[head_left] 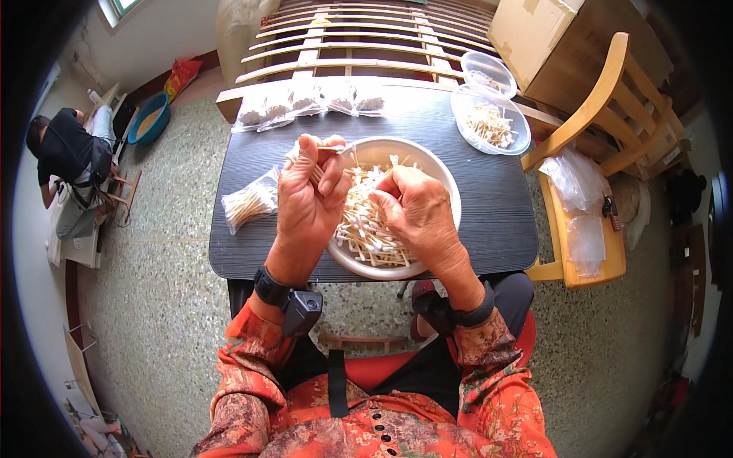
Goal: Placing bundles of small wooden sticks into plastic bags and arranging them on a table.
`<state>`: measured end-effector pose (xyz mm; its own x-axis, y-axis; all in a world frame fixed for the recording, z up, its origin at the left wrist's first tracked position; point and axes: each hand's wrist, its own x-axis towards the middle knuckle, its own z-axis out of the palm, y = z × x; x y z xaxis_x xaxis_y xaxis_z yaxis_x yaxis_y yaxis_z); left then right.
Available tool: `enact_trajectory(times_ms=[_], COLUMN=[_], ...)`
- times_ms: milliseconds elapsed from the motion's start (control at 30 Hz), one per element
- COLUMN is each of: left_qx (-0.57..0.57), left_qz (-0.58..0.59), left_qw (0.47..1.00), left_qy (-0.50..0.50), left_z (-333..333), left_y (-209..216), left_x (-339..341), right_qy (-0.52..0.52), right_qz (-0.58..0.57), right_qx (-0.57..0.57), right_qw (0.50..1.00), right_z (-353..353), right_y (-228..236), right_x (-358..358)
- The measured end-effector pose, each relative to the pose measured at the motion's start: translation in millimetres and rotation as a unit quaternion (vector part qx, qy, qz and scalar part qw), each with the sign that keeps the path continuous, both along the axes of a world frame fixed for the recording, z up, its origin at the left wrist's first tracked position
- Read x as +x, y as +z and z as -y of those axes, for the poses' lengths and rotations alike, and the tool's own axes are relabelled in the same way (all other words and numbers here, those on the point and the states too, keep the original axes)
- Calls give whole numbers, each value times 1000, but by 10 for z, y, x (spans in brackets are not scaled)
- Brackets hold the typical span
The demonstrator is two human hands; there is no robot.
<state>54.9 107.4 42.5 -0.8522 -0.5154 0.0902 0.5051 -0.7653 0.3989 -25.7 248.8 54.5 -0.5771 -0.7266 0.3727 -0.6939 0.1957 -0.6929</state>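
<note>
patterned orange sleeves [248,359], a black strap at each wrist; beyond them a dark, fine-grained table [492,221] with rounded corners, its near edge passing just under the bowl. white round bowl [452,179], set close to that edge, a stretch of dark tabletop lying between its rim and the table's right edge, a narrower strip behind it. in the bowl, loose cotton swabs [370,221]: pale thin sticks, white rounded heads, crossed in all directions. right hand [418,217]: over the swabs, fingers curled, thumb and forefinger drawn together — whether a swab is pinched between them cannot be told. left hand [311,191]: raised at the bowl's left rim, palm turned inward, thumb and fingers closed round a small bundle of swabs [317,175]. left of this hand, one clear bag of swabs [250,202], lying aslant. at the far edge, a row of filled clear bags [305,103]; at the far right corner, a clear tub [491,126] with swabs, a second tub [489,74] behind. farther out: wooden chair [576,252] to the right, cardboard box [538,34], slatted wooden frame [351,64].
</note>
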Motion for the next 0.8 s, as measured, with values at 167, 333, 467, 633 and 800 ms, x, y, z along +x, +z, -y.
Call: enact_trajectory(times_ms=[167, 333, 467, 633, 800], left_qx=[2, 13, 21, 3, -128], left_qz=[-24, -37, -52, -7, 82], left_qw=[1000, 999, 998, 998, 988], left_qy=[-2, 6, -11, -62, -39], left_z=[-19, -31, -15, -14, -158], left_y=[17, 14, 23, 59, 127], left_x=[2, -6, -10, 32, 56], right_qy=[18, 23, 16, 19, 49], right_qz=[46, 194, 274, 427, 644], right_qx=[-13, -62, -114, -231, -325], right_qw=[999, 979, 955, 874, 691], right_z=[5, -41, -80, -121, -90], right_y=[50, 106, 150, 101, 87], right_x=[-42, -188, -276, -347, -259])
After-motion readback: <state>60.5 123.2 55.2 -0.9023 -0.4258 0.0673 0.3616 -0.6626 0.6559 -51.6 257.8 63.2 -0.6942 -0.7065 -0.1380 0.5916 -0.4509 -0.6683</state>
